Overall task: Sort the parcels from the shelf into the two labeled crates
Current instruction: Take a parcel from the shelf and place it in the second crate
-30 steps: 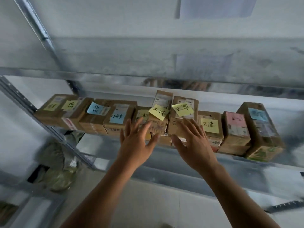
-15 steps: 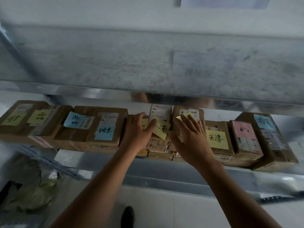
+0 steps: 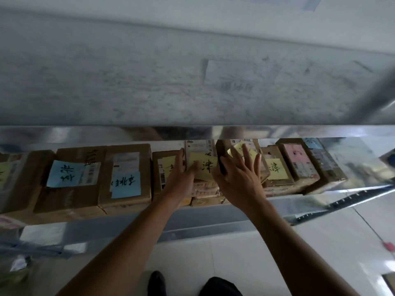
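Note:
A row of brown cardboard parcels with sticky notes fills the metal shelf [image 3: 213, 223]. My left hand [image 3: 180, 180] holds the left edge of a tilted parcel with a white label and a yellow note [image 3: 204, 165], with the thumb pressed on the note. My right hand [image 3: 240, 180] grips the neighbouring yellow-note parcel [image 3: 239, 146], thumb down its left side and fingers spread on top. Another yellow-note parcel [image 3: 165, 167] lies partly under my left fingers. Neither labeled crate is in view.
Two blue-note parcels [image 3: 70, 178] [image 3: 126, 182] sit to the left. A yellow-note parcel [image 3: 275, 169], a pink-label parcel [image 3: 299, 161] and a blue-note one [image 3: 316, 146] sit to the right. The upper shelf board [image 3: 192, 82] overhangs closely. My shoes [image 3: 157, 283] stand on white tiles.
Both hands reached forward from open in the air onto the two middle yellow-note parcels and closed on them. The view moved closer to and lower on the shelf.

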Available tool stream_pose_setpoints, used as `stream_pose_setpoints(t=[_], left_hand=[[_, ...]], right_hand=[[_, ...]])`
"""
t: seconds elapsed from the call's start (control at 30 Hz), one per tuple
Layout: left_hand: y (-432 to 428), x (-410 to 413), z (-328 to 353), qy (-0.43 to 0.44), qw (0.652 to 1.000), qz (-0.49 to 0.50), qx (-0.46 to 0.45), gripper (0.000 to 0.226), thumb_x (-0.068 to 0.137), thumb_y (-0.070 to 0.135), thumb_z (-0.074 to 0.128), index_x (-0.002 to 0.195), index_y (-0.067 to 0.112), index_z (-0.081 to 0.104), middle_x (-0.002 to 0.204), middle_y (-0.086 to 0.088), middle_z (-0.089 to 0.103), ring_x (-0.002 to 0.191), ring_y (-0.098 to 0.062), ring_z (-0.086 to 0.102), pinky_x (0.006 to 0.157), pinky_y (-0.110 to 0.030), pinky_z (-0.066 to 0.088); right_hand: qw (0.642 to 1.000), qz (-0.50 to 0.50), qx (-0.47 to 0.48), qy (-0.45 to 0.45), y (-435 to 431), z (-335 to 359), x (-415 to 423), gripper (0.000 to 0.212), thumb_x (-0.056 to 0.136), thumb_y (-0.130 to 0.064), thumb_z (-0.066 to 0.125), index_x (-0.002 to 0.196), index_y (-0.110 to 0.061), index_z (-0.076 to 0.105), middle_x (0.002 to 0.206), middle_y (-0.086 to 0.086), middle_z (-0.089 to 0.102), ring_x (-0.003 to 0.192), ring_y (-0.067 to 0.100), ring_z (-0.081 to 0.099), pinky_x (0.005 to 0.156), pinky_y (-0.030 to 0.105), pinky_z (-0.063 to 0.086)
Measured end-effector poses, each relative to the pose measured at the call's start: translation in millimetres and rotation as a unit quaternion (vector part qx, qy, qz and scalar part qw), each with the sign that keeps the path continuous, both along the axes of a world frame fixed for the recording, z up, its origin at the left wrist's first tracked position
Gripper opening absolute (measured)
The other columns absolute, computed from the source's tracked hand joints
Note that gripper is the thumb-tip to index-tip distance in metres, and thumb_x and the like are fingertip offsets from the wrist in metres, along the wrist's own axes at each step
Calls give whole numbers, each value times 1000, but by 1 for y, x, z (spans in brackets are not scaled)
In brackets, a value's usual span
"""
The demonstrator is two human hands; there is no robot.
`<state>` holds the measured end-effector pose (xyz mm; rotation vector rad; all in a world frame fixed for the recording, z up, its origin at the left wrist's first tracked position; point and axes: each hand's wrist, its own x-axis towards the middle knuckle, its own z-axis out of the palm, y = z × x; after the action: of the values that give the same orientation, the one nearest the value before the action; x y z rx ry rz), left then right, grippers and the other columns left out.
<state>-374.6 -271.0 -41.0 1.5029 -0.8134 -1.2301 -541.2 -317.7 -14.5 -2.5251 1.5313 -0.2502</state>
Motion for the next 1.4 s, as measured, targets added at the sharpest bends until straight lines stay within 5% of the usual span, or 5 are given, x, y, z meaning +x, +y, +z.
stream_pose_setpoints(t=[0.3,0.47,0.67,0.93,1.4], left_hand=[[17,8,6,61,998,2,-27,33,104,39,55,116,66,40,104,36,60,91,19,58,72,-12,45],[44,8,7,122,988,47,-80,53,97,38,64,145,44,43,132,12,64,115,-4,64,95,-30,48],[93,-14,22,104,987,33,-119,63,93,40,67,148,44,38,134,7,64,120,-15,65,102,-52,53],[166,-94,47,41,988,-15,-147,65,100,19,61,152,44,30,136,17,56,106,16,59,72,-4,50],[246,-254,74,-28,898,-408,-162,60,87,66,53,144,64,34,150,12,49,130,-16,56,96,-39,58]], right_hand=[[998,-55,-7,-36,29,-8,22,76,95,-74,19,147,-32,56,175,-6,5,158,25,-25,125,58,-20],[979,-82,-8,-186,63,-10,32,71,94,-66,40,147,-21,58,165,0,40,162,21,2,128,64,8],[906,-135,97,-389,114,4,20,45,90,-67,53,130,-46,53,131,-28,54,136,11,37,110,47,43],[815,-151,142,-541,186,10,-54,62,80,-73,64,138,-57,50,144,-5,46,138,23,49,109,54,51],[638,-313,6,-703,378,16,-221,64,92,-37,66,151,-36,41,140,12,55,116,23,71,81,34,63]])
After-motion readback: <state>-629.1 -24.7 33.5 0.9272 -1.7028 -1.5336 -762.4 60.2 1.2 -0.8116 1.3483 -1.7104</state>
